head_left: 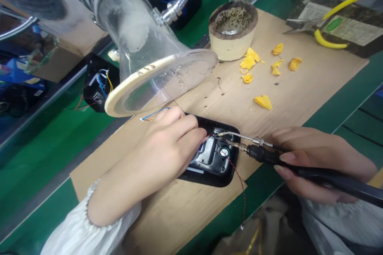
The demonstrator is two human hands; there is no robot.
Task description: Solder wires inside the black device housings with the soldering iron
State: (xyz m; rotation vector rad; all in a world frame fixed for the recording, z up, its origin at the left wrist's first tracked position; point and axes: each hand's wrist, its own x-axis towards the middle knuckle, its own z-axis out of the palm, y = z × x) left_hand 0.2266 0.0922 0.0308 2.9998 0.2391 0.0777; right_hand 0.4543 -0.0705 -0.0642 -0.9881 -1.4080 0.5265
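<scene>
A black plastic housing [220, 173] lies on the cardboard, with a small round part [224, 152] and a twisted red-and-black wire [244, 191] trailing from it over the near edge. My left hand [176, 139] rests over the housing's left half, its fingers pinched on thin wires near the top edge. In my right hand [320, 159] is a black soldering iron [269, 157] with a thin metal feed tube [236, 134] running along it. The iron's tip meets the housing close to my left fingertips. My left hand covers part of the housing's inside.
A clear fume extraction hood [155, 75] hangs just above my left hand. Behind stands a round solder pot [233, 34], with orange-yellow scraps [249, 59] strewn beside it. Yellow-handled cutters [321, 24] lie at the upper right. Another black housing [100, 81] with wires sits at left.
</scene>
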